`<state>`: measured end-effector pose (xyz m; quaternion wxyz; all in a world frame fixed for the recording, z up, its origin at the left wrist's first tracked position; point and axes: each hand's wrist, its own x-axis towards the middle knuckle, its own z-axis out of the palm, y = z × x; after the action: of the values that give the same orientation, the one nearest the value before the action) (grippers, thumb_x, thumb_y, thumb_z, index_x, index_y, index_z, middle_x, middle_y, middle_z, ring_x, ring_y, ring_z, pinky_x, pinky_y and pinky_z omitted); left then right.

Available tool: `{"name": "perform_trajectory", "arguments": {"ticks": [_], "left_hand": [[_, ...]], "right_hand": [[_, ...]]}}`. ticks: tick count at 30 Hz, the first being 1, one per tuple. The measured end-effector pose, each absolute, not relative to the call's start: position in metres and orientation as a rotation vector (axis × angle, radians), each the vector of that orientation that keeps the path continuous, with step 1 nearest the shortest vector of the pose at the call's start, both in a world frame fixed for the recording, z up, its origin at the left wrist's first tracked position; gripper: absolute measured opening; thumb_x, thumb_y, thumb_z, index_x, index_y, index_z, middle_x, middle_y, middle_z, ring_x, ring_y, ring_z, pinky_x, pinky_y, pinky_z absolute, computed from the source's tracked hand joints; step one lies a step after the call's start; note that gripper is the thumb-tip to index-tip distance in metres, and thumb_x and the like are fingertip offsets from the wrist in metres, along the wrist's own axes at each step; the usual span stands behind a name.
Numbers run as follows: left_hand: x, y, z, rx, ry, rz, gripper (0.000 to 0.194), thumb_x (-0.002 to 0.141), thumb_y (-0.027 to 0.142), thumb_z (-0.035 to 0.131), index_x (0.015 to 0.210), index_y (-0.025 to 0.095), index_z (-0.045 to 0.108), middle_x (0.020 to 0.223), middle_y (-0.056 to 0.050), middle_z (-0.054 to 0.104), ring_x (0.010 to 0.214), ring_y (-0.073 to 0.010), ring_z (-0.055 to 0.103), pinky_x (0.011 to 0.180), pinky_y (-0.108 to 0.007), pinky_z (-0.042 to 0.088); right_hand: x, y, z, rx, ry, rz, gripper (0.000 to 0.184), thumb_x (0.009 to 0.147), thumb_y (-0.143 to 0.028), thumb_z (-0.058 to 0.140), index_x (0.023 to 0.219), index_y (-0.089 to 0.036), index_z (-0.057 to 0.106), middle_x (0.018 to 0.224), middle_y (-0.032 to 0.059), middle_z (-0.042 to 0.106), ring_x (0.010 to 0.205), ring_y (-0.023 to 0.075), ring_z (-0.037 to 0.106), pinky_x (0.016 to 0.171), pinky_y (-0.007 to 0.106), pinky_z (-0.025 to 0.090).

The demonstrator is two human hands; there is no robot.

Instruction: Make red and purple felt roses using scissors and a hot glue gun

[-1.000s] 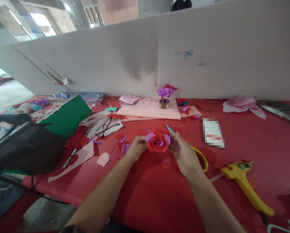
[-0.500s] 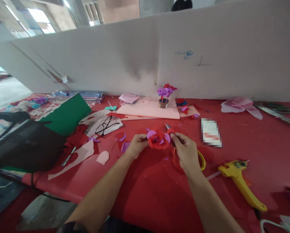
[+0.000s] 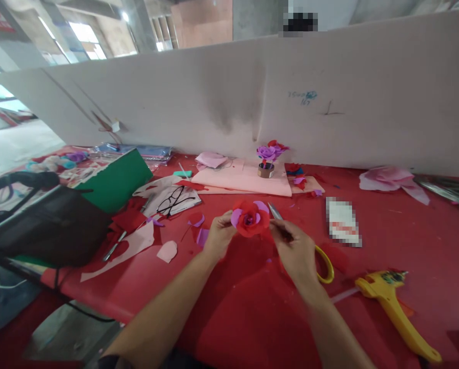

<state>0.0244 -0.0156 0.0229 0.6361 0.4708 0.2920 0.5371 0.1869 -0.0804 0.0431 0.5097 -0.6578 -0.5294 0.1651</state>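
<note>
My left hand is closed on a red and purple paper flower from its left side, the open bloom turned toward me. At the flower's right edge, my right hand pinches with thumb and forefinger, touching its red outer petals. Whether a separate petal lies in that pinch is hard to see. Under and behind the right hand lie scissors with a yellow handle; their blade tip points up past the fingers.
A yellow glue gun lies at the right, below a blurred-out white item. Behind stands a small pot of paper flowers near pink sheets. Eyeglasses, paper scraps and a dark bag occupy the left.
My right hand has brought the red petal it held apart against the flower's right edge, and the fingertips now meet the bloom. The view has shifted slightly; the left hand keeps its hold.
</note>
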Motion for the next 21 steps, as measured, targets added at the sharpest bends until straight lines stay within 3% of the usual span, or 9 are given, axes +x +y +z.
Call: {"name": "perform_trajectory", "arguments": {"ticks": [11, 21], "left_hand": [[0.033, -0.030, 0.047, 0.590, 0.695, 1.115, 0.019, 0.051, 0.015, 0.084, 0.061, 0.016, 0.069, 0.060, 0.003, 0.066, 0.059, -0.0061, 0.057, 0.068, -0.020, 0.045], [0.036, -0.037, 0.037, 0.680, 0.686, 1.006, 0.018, 0.055, 0.016, 0.083, 0.071, 0.014, 0.074, 0.074, -0.002, 0.072, 0.072, -0.0105, 0.062, 0.076, -0.023, 0.046]], "right_hand": [[0.169, -0.084, 0.046, -1.498, -1.186, 0.877, 0.025, 0.074, -0.037, 0.069, 0.092, -0.020, 0.073, 0.090, 0.0058, 0.075, 0.074, 0.0199, 0.065, 0.071, 0.033, 0.049], [0.161, -0.086, 0.047, -1.396, -1.207, 0.827, 0.016, 0.077, -0.031, 0.066, 0.087, -0.021, 0.074, 0.084, 0.0030, 0.075, 0.074, 0.0207, 0.065, 0.072, 0.032, 0.050]]}}
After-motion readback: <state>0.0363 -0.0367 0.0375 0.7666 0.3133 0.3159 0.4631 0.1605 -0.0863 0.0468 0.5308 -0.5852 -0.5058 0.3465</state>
